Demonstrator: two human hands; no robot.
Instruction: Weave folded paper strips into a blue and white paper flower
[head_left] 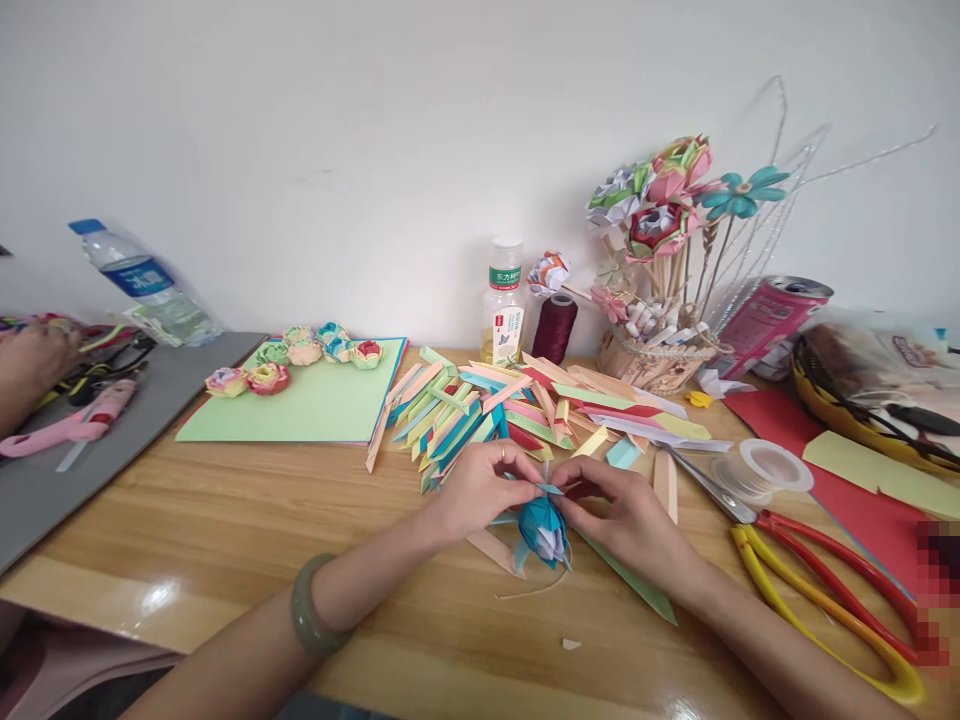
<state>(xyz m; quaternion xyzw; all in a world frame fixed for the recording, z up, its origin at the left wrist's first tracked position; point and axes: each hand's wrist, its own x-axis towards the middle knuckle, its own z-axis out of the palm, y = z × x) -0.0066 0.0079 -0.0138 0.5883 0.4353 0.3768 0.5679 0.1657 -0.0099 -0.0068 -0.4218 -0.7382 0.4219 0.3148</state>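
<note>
Paper flower (541,526) seems pinched by left hand (478,490) and right hand (627,508).

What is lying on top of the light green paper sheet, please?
Small multicoloured paper flowers lie clustered on the light green paper sheet, toward its far side. The surface directly beneath them is covered, so I cannot see it.

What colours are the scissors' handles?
One handle of the scissors is red, the other yellow; the head view shows both.
</note>
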